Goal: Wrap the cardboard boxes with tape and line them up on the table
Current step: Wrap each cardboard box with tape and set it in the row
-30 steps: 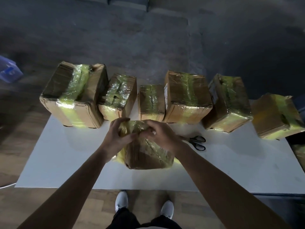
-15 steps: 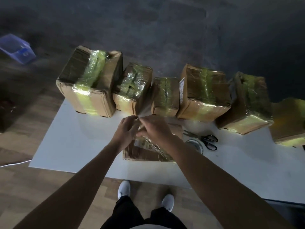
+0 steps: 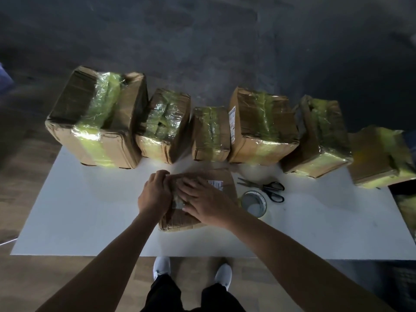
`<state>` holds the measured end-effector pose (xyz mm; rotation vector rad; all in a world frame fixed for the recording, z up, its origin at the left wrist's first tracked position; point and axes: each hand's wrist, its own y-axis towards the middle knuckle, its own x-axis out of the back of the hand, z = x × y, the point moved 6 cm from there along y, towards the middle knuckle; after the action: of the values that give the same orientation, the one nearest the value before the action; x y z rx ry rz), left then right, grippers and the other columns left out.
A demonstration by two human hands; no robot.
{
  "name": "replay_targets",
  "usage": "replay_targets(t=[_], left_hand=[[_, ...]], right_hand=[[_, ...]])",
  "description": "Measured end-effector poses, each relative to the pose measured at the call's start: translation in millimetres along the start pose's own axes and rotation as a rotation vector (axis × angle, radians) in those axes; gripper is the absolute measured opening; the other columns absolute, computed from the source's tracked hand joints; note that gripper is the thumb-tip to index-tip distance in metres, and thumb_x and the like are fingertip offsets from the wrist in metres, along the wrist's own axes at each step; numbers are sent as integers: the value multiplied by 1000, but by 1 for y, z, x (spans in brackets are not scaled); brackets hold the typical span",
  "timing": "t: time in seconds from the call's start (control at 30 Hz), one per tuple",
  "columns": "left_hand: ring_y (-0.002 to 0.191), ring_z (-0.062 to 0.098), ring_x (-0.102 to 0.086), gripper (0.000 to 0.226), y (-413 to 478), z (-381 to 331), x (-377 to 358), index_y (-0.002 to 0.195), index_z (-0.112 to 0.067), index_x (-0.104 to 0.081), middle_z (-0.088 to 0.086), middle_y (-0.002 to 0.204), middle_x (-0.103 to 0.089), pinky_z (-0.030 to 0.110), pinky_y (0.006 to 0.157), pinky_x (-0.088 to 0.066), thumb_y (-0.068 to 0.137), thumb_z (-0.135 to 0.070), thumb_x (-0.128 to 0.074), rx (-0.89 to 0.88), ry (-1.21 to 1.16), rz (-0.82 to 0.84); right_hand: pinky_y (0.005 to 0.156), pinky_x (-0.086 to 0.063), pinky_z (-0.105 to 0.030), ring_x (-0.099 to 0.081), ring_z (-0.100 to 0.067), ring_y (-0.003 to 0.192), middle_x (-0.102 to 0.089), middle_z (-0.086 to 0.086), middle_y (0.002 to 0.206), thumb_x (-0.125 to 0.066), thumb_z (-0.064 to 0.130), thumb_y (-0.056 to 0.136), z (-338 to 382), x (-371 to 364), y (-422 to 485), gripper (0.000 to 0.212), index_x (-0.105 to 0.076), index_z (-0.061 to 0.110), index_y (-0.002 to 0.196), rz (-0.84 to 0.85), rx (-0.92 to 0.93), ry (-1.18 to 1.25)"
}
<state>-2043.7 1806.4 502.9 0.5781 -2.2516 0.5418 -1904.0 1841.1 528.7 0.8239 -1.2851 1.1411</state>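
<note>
A flat cardboard box (image 3: 221, 184) with a white label lies on the white table (image 3: 90, 210) in front of me. My right hand (image 3: 202, 201) lies flat on its top with fingers spread, pressing on clear tape. My left hand (image 3: 155, 194) rests against the box's left edge, its fingers curled over that edge. A roll of clear tape (image 3: 254, 203) lies just right of the box, black-handled scissors (image 3: 266, 189) beside it. Several boxes wrapped in yellowish tape stand in a row along the far edge, from a large box (image 3: 96, 122) on the left to one (image 3: 380, 158) at the right.
The table's near edge runs just above my white shoes (image 3: 161, 267). Bare tabletop shows left and right of the flat box. The rightmost box overhangs the table's right end. A blue object (image 3: 4, 79) lies on the floor at far left.
The box I was handling now lies flat with its labelled face up. My right hand has spread out flat on its top; the tape roll has come into view beside it.
</note>
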Motion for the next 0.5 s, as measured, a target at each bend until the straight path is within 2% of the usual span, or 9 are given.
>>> replay_targets(t=[0.07, 0.17, 0.27, 0.33, 0.43, 0.5], left_hand=[[97, 16, -50, 30, -2, 0, -1, 119, -26, -51, 0, 119, -56, 35, 70, -39, 103, -40, -31, 3, 9, -2], [97, 18, -53, 27, 1, 2, 1, 117, -26, -50, 0, 115, -57, 37, 70, -44, 103, -40, -31, 13, 16, -1], [93, 18, -52, 25, 3, 2, 3, 116, -28, -49, 0, 113, -57, 38, 68, -46, 102, -40, -32, -2, 28, 4], [92, 18, -52, 25, 2, 0, 4, 117, -28, -49, 1, 115, -58, 38, 67, -46, 102, -39, -33, -7, 39, 17], [117, 30, -50, 34, -2, -14, 16, 132, -20, -49, 8, 134, -53, 49, 82, -48, 99, -25, -44, -78, 157, -29], [128, 38, -44, 48, -11, -37, 22, 137, -10, -51, 14, 141, -49, 54, 94, -45, 89, -8, -59, -276, 326, -56]], right_hand=[[119, -14, -42, -21, -23, 146, -38, -6, 153, -26, 40, 100, -1, -1, -14, 55, -44, 10, 143, -12, 17, -36], [115, -29, -45, -30, -25, 143, -47, -7, 146, -33, 35, 101, 2, 1, -29, 48, -52, 8, 137, -51, 0, -9], [114, -29, -42, -37, -22, 140, -50, -4, 144, -31, 36, 101, 0, 6, -49, 48, -52, 12, 138, -70, -27, -44], [116, -23, -41, -33, -20, 142, -45, -2, 148, -29, 38, 102, -5, 5, -67, 49, -44, 15, 144, -14, -43, -43], [120, -19, -43, -28, -22, 144, -41, -5, 151, -41, 33, 102, -11, 6, -84, 50, -35, 14, 148, 57, -34, -1], [117, -24, -45, -32, -24, 143, -44, -6, 149, -44, 26, 102, -10, 10, -83, 46, -39, 12, 146, 41, -37, -2]])
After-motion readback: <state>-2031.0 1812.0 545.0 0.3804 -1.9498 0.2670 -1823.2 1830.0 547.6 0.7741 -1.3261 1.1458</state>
